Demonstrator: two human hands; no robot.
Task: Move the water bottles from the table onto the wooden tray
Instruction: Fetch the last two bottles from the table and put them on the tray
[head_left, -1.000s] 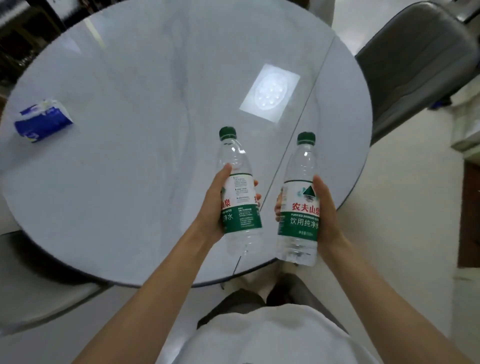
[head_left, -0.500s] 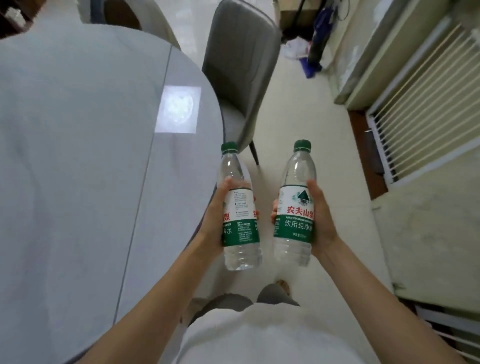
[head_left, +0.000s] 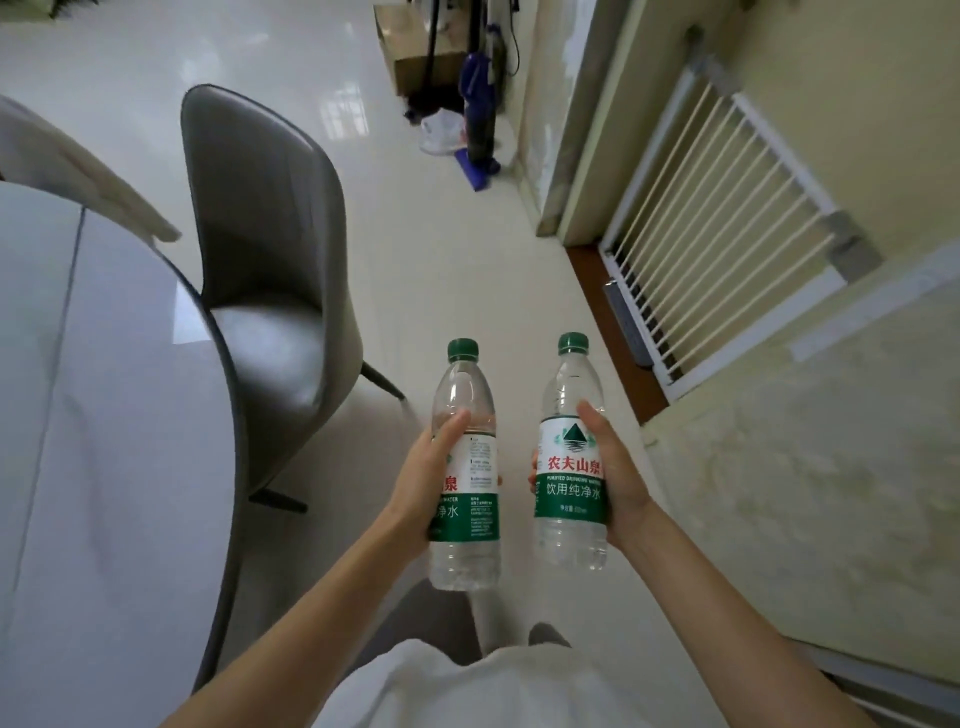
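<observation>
I hold two clear water bottles with green caps and green-and-white labels, both upright in the air over the floor. My left hand (head_left: 423, 486) grips the left bottle (head_left: 467, 467) around its label. My right hand (head_left: 610, 478) grips the right bottle (head_left: 570, 457) the same way. The two bottles are side by side, a small gap apart. The round grey table (head_left: 104, 415) lies at my left, with no bottle on the part I see. No wooden tray is in view.
A grey chair (head_left: 270, 270) stands by the table's edge, left of the bottles. A white slatted gate (head_left: 717, 218) leans on the wall at right. A blue vacuum (head_left: 480, 104) and a cardboard box (head_left: 410, 57) stand at the far end of the pale floor.
I have turned to the right with both bottles. The table slid from under them to the far left, and the bottles now hang over the floor.
</observation>
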